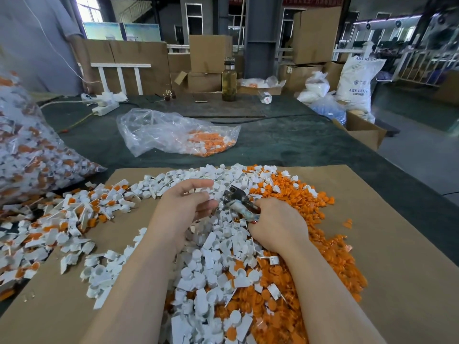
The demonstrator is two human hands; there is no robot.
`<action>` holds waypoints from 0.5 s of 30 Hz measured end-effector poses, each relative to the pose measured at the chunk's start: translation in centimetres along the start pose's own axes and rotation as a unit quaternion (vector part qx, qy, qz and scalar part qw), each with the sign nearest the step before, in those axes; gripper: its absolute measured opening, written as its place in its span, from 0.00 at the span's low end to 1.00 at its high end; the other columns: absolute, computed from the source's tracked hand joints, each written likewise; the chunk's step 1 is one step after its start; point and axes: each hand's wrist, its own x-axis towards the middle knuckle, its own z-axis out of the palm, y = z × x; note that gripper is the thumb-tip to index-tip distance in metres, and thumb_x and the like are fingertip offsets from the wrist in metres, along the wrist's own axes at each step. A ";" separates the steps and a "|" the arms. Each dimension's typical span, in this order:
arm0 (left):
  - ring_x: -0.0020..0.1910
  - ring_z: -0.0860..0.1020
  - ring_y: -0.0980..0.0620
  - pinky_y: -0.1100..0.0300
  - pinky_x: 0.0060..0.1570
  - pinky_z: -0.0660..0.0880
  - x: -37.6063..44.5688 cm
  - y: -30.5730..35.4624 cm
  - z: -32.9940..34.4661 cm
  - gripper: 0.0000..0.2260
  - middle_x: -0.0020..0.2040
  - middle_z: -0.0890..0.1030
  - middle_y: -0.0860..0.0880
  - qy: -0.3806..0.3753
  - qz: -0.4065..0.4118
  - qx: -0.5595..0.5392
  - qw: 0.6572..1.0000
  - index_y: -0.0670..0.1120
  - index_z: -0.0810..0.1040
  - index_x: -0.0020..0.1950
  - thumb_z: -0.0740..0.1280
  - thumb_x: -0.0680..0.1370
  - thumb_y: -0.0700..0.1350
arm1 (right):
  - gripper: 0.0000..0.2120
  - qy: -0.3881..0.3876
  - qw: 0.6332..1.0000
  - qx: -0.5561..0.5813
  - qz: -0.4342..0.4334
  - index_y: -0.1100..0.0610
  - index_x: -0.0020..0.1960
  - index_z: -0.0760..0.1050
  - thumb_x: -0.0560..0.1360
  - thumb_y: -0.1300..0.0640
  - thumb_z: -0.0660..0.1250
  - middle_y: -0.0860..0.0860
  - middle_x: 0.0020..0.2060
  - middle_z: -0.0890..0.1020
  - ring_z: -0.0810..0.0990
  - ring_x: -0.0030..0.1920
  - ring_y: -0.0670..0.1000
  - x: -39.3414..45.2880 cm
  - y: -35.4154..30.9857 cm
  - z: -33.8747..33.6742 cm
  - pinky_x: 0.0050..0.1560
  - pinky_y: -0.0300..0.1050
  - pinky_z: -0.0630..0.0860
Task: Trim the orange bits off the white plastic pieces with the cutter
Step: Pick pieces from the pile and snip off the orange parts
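Note:
My right hand [278,223] grips the handles of a worn metal cutter [237,201], its jaws pointing up and left. My left hand [185,203] hovers just left of the jaws with the fingers loosely bent; a small white piece [207,194] sits at the fingertips, and whether the fingers pinch it is unclear. Below both hands lies a heap of trimmed white plastic pieces [213,264]. A pile of cut orange bits [305,256] spreads to the right. White pieces with orange bits still attached [72,214] lie to the left.
Everything rests on a brown cardboard sheet [387,256] over a dark green table cover. A full clear bag of parts [27,147] lies at the left and a nearly flat one [173,132] lies ahead. A glass bottle [229,81], power strip and boxes stand at the far edge.

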 end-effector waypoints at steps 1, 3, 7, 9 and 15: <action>0.40 0.85 0.52 0.59 0.45 0.81 0.0 0.0 0.0 0.10 0.40 0.87 0.45 -0.001 -0.004 -0.023 1.000 0.48 0.85 0.51 0.67 0.79 0.36 | 0.04 0.002 1.000 0.000 0.000 0.49 0.45 0.76 0.72 0.50 0.68 0.44 0.36 0.76 0.73 0.34 0.44 0.0 0.0 0.0 0.26 0.39 0.65; 0.39 0.85 0.53 0.60 0.44 0.81 0.0 0.1 0.0 0.08 0.39 0.86 0.46 -0.012 -0.005 -0.073 0.997 0.44 0.84 0.51 0.68 0.78 0.34 | 0.05 0.012 1.000 0.002 0.001 0.49 0.45 0.76 0.72 0.49 0.68 0.44 0.36 0.76 0.74 0.34 0.44 -0.1 -0.1 0.1 0.26 0.39 0.65; 0.41 0.85 0.51 0.61 0.45 0.81 0.0 0.2 -0.3 0.10 0.41 0.86 0.45 -0.025 0.011 -0.071 0.997 0.44 0.84 0.50 0.75 0.71 0.34 | 0.06 0.056 0.998 0.030 -0.006 0.47 0.45 0.71 0.74 0.46 0.66 0.43 0.36 0.74 0.73 0.35 0.44 -0.1 0.0 -0.2 0.29 0.40 0.69; 0.42 0.84 0.49 0.60 0.47 0.80 0.1 0.1 -0.2 0.10 0.41 0.87 0.45 -0.017 0.030 -0.025 0.999 0.45 0.84 0.48 0.76 0.69 0.34 | 0.07 0.069 0.995 0.075 -0.013 0.47 0.45 0.70 0.75 0.46 0.66 0.42 0.37 0.75 0.74 0.36 0.44 0.0 0.0 -0.5 0.31 0.40 0.71; 0.38 0.84 0.48 0.55 0.46 0.81 -0.5 0.1 1.0 0.08 0.39 0.84 0.42 -0.014 0.075 0.006 0.997 0.42 0.79 0.43 0.76 0.71 0.34 | 0.07 0.078 0.967 0.243 -0.024 0.52 0.48 0.74 0.74 0.51 0.69 0.46 0.41 0.79 0.78 0.42 0.49 -0.3 -0.2 -1.4 0.39 0.47 0.75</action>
